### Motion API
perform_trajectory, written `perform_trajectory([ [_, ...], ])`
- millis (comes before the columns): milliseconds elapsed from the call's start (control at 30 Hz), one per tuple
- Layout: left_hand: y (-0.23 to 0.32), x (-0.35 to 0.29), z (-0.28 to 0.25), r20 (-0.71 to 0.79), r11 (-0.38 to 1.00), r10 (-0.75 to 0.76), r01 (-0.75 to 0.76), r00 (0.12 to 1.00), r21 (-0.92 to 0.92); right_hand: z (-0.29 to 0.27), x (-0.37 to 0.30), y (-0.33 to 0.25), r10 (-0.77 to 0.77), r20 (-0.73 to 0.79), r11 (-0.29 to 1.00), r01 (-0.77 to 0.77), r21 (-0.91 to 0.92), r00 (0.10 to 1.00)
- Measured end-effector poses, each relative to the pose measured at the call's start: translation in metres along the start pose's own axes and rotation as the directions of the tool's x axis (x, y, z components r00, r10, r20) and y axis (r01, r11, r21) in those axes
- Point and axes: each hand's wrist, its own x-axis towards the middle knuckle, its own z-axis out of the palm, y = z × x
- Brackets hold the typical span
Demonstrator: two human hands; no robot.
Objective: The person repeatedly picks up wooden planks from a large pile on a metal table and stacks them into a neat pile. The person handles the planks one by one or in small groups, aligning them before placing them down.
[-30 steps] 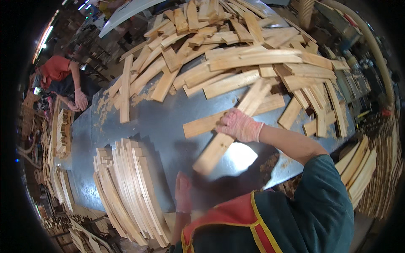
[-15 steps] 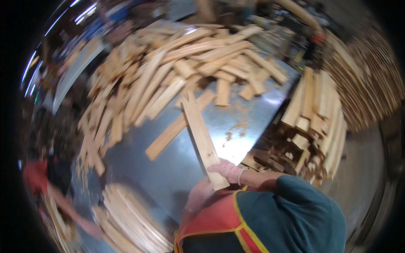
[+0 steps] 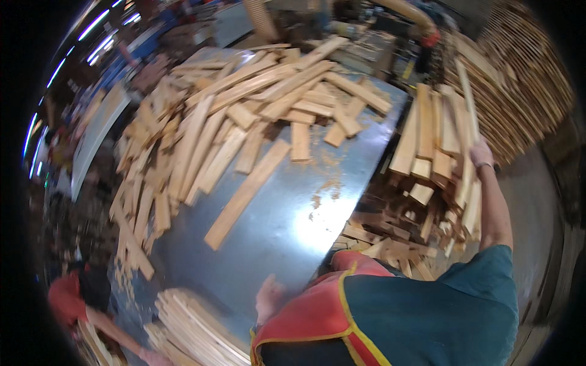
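My right hand [image 3: 481, 154], in a pale glove, is stretched out to the far right and closed on the near end of a long narrow wooden board [image 3: 468, 104]. That board stands over the right-hand stack of boards [image 3: 425, 131], along its outer side. My left hand [image 3: 268, 297] hovers over the near edge of the metal table [image 3: 262, 256], close to my red apron. It is slightly blurred, its fingers look apart, and nothing shows in it. Ahead of it a single wooden board [image 3: 247, 195] lies slanted on the table.
A big loose pile of boards [image 3: 238, 104] covers the table's far side. At the near left is a neat stack of boards [image 3: 195, 323], beside a co-worker's arm [image 3: 113, 329]. Tall board stacks [image 3: 513, 79] stand at the far right; offcuts [image 3: 390, 232] lie beyond the table's right edge.
The board my hands had over the table is gone from there. My right hand has swung far right to the stack, holding a board. My left hand has come away from the board.
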Motion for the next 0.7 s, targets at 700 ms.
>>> perform_trajectory([
  [700,-0.048,0.083,-0.025,-0.799,0.776,-0.287,0.617,0.529,0.130,0.301,-0.128,-0.672,-0.973,0.232,0.076,0.946,0.317,0.001],
])
